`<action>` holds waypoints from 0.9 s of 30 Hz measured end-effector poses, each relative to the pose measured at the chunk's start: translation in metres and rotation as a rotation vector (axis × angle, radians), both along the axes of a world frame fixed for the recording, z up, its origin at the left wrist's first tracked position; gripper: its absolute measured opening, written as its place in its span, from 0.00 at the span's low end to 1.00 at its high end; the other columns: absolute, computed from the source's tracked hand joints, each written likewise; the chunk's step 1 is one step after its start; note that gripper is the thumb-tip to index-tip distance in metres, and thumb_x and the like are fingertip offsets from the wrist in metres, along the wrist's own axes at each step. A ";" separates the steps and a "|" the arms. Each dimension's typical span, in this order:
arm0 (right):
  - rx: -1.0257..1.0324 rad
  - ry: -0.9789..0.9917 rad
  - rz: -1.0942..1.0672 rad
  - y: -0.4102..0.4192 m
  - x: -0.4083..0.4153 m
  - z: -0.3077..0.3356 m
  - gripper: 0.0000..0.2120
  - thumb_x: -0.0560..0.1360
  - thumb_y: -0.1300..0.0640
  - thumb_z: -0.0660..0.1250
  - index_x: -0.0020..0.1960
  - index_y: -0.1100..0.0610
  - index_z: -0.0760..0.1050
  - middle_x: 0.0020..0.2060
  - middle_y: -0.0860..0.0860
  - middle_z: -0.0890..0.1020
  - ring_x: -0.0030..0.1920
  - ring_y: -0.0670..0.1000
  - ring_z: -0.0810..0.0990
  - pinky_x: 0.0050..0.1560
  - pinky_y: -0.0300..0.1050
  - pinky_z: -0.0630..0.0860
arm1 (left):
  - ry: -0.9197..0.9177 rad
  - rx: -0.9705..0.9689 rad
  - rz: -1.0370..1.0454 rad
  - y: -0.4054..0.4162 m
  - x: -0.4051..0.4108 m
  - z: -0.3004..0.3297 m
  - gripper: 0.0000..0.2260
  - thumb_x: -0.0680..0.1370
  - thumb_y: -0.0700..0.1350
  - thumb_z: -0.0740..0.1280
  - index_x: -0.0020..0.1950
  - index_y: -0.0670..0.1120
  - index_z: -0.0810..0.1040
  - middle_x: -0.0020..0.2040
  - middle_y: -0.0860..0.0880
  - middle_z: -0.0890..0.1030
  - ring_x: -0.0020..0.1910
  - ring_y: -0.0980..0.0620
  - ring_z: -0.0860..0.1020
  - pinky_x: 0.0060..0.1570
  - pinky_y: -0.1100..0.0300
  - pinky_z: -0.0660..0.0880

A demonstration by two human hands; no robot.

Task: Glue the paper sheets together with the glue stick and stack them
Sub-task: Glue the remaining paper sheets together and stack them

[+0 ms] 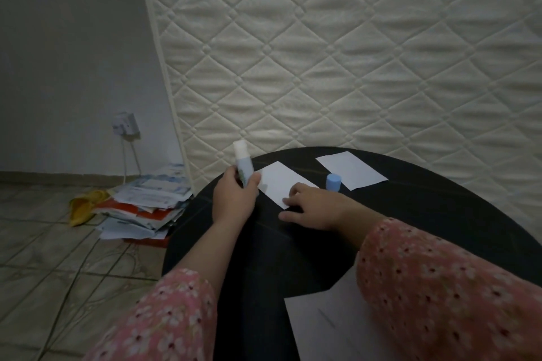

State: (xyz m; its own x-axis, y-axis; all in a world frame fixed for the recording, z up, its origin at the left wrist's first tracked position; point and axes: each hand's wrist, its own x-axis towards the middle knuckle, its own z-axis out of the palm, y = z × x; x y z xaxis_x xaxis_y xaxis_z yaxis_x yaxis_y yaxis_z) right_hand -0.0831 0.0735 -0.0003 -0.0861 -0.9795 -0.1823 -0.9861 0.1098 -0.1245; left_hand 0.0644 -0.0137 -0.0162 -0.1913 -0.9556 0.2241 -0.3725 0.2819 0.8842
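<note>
You are sitting at a round black table (440,243) in a dim room, with a quilted white mattress (352,53) standing on edge just behind it and filling the view from 11 to 3 o'clock. At about 9 o'clock from the table, a loose pile of papers (143,208) lies on the tiled floor (44,258) beside something yellow (83,208), and a wall socket (126,124) sits above the pile with cables hanging from it. On the tabletop, a small white sheet (275,183) lies near the 11 o'clock edge, a second small sheet (350,170) lies at about 12 o'clock, apart from the first, and the blue cap (333,182) of the glue stands between them, just touching the second sheet's near corner as far as you can see. A larger white sheet (325,328) lies at the near edge, at 6 o'clock (your right sleeve covers part of it). Your left hand (234,199) hovers at the left end of the first sheet, its fingers wrapped round the uncapped glue stick (242,163), which points upward with its white tip on top. Your right hand (315,208) rests palm down at the first sheet's near right corner, fingers loosely spread and flat on the paper, holding nothing.
</note>
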 end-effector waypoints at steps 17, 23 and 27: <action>-0.256 -0.367 -0.060 0.091 -0.020 -0.015 0.08 0.75 0.51 0.69 0.51 0.53 0.82 0.55 0.46 0.73 0.55 0.40 0.72 0.56 0.29 0.64 | -0.012 -0.013 -0.126 0.045 0.008 0.032 0.23 0.76 0.56 0.68 0.68 0.48 0.71 0.59 0.51 0.75 0.53 0.55 0.72 0.50 0.57 0.68; -0.266 -0.324 -0.055 0.096 -0.033 -0.015 0.18 0.73 0.47 0.70 0.62 0.48 0.77 0.61 0.44 0.71 0.62 0.42 0.70 0.66 0.40 0.66 | -0.008 0.021 -0.329 0.054 0.003 0.034 0.16 0.74 0.54 0.71 0.60 0.50 0.79 0.48 0.52 0.81 0.42 0.55 0.78 0.39 0.64 0.72; -0.151 -0.323 -0.147 0.102 -0.043 -0.019 0.30 0.74 0.41 0.67 0.73 0.48 0.66 0.74 0.42 0.62 0.73 0.45 0.60 0.74 0.46 0.58 | 0.055 0.111 -0.348 0.057 0.001 0.034 0.14 0.69 0.50 0.76 0.52 0.50 0.80 0.48 0.49 0.81 0.44 0.50 0.80 0.44 0.56 0.78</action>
